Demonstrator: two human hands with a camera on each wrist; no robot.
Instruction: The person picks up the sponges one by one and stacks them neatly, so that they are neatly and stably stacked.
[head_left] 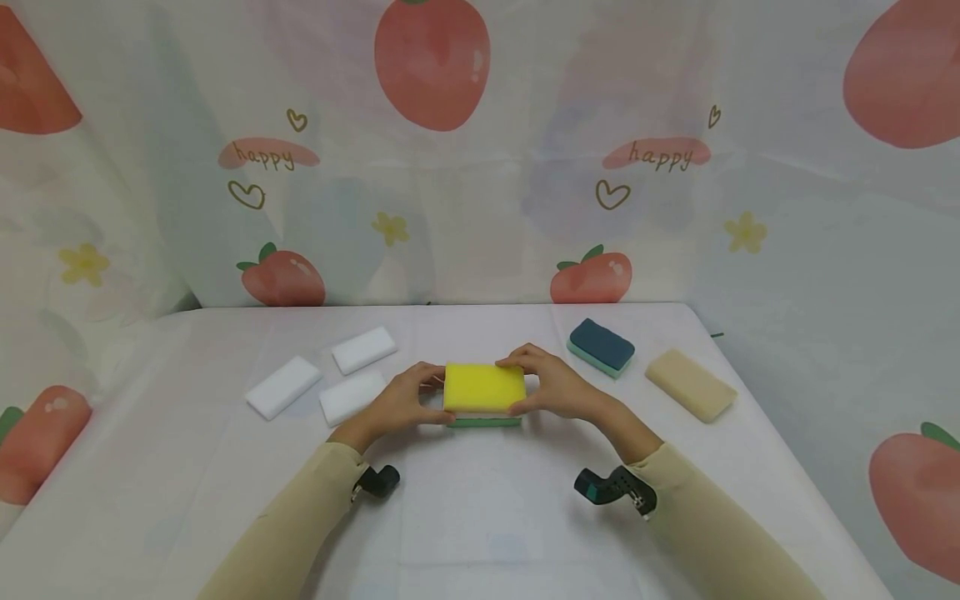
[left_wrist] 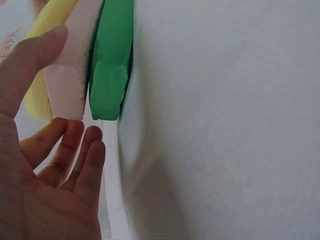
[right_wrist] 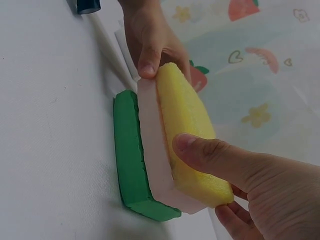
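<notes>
Three sponge blocks lie stacked at the middle of the table: a green sponge [head_left: 484, 422] at the bottom, a pale pink sponge [right_wrist: 154, 145] over it, and a yellow sponge [head_left: 484, 387] on top. At the stack's left end my left hand [head_left: 405, 398] pinches the pink sponge, thumb on its near side and a fingertip at its end. The other fingers of that hand curve loosely beside it in the left wrist view. From the right end my right hand [head_left: 561, 386] grips the yellow sponge, thumb on its near side; some of its fingers are hidden.
Several white blocks lie to the left, one white block [head_left: 283, 387] being outermost. A dark blue and green sponge [head_left: 602, 346] lies behind my right hand, and a beige sponge [head_left: 691, 384] farther right. A patterned cloth [head_left: 465, 225] hangs behind the table [head_left: 480, 517].
</notes>
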